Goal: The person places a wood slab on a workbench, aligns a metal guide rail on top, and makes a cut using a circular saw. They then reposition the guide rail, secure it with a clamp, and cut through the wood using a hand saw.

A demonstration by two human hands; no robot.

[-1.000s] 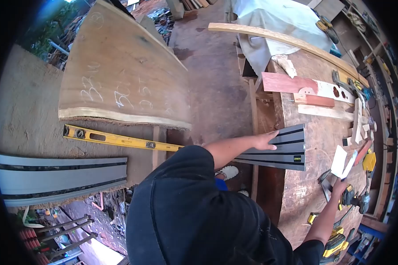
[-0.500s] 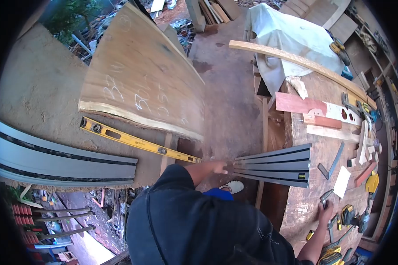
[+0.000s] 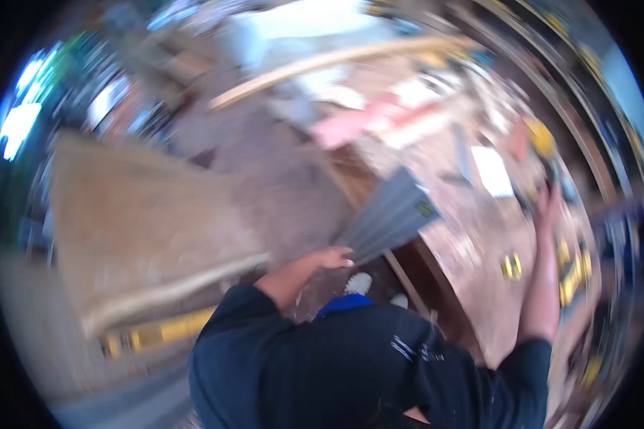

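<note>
A grey ribbed metal guide rail (image 3: pixel 390 218) slants up from the floor gap onto the workbench (image 3: pixel 472 286), a small yellow label near its upper end. My left hand (image 3: pixel 334 257) is closed at the rail's lower end, thumb and fingertips against its edge. My right arm stretches over the bench, and my right hand (image 3: pixel 547 204) is among the tools near a white sheet (image 3: pixel 492 171). Motion blur hides its fingers and anything in them. Left of the hand lies a small black-and-yellow object (image 3: pixel 511 267).
A long timber strip (image 3: pixel 336 61) crosses the far bench end by a pale cover (image 3: pixel 300 28). On the left lie a large wood slab (image 3: pixel 150 222) and a yellow spirit level (image 3: pixel 157 330). Yellow tools (image 3: pixel 572 272) lie beyond my right forearm. My shoe (image 3: pixel 358 284) is below.
My view has swung right and blurred. The rail now slants more steeply, with my left hand at its end. My right hand has moved farther along the bench, past the white sheet.
</note>
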